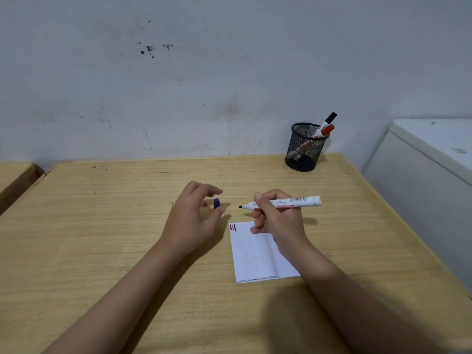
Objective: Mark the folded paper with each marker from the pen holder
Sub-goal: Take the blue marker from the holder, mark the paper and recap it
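Folded paper [255, 254] flat under my right hand [274, 218], pinching uncapped marker [281, 202]; left hand [194, 218] fingertips pinch its blue cap [216, 203].

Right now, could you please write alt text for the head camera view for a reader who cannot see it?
Above a wooden desk, a person's right hand holds an uncapped marker over folded white paper bearing short coloured lines in one corner, while the left hand holds its blue cap. A black mesh pen holder with two markers stands by the wall.
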The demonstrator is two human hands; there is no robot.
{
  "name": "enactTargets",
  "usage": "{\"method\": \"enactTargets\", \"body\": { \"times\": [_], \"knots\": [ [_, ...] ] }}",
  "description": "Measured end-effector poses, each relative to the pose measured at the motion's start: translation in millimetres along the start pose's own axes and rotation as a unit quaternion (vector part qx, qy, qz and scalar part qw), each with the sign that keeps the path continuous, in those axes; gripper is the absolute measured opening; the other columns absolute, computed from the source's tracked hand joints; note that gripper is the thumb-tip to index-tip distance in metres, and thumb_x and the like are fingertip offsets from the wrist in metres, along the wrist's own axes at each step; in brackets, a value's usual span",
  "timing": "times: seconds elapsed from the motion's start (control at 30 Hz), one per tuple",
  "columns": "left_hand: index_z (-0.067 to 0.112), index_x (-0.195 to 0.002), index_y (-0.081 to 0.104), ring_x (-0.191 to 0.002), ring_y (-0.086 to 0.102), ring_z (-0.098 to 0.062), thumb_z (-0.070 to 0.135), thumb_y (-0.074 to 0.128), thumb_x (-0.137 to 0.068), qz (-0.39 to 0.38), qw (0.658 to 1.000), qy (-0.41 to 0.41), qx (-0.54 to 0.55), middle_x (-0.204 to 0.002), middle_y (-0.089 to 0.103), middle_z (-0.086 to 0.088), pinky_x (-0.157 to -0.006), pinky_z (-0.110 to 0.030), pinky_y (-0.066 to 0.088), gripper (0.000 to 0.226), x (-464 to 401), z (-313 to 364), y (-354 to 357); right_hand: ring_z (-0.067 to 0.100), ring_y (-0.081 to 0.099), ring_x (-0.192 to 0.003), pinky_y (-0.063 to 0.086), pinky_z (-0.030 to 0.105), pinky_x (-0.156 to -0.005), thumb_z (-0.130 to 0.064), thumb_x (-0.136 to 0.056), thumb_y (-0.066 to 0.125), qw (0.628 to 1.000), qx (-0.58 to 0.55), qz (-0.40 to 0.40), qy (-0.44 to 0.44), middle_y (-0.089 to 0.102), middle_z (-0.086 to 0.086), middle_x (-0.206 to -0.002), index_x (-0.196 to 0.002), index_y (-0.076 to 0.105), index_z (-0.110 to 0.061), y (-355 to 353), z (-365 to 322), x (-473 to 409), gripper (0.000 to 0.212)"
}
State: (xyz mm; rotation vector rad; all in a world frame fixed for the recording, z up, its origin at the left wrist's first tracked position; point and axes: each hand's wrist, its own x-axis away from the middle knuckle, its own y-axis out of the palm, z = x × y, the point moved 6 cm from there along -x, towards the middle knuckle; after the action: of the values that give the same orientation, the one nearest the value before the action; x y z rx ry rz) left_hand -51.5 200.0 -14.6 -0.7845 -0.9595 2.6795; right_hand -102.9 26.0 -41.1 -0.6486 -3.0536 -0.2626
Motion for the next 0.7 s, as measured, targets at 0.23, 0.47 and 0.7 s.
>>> {"method": "enactTargets", "body": {
  "times": [0.23,0.47,0.7],
  "knots": [
    [0.017,-0.090,0.070,-0.081,0.061,-0.015,0.011,0.062,-0.081,-0.074,0.993,-0.047,-0.074,-0.090,0.065,-0.003,-0.067,-0.018,0.042,0.014,-15,-1,11,0.014,0.056,-0.052,0.052,0.033,-0.059,-0.007,-0.089,0.057,0.998,-0.057,-0.012,-0.029,0.063,0.010,-0.069,-0.084,0.066,-0.012,-5,-20,7,0.011],
    [0.008,-0.080,0.070,-0.072,0.069,-0.013,0.002,0.068,-0.077,-0.037,0.913,-0.187,0.361,-0.075,0.071,-0.009,-0.069,-0.021,0.054,0.007,4,38,-16,0.017,0.068,-0.064,0.055,0.027,-0.062,-0.010,-0.076,0.062,0.985,-0.005,-0.066,-0.161,0.071,0.009,-0.072,-0.081,0.062,-0.007,-27,-64,43,0.006],
    [0.006,-0.083,0.067,-0.072,0.070,-0.013,0.004,0.065,-0.074,-0.085,0.858,-0.184,0.472,-0.074,0.073,-0.005,-0.072,-0.021,0.057,0.009,24,79,-22,0.018,0.070,-0.064,0.054,0.023,-0.060,-0.006,-0.073,0.063,0.971,0.028,-0.099,-0.217,0.071,0.008,-0.073,-0.080,0.064,-0.003,-32,-91,77,0.008]
  ]
}}
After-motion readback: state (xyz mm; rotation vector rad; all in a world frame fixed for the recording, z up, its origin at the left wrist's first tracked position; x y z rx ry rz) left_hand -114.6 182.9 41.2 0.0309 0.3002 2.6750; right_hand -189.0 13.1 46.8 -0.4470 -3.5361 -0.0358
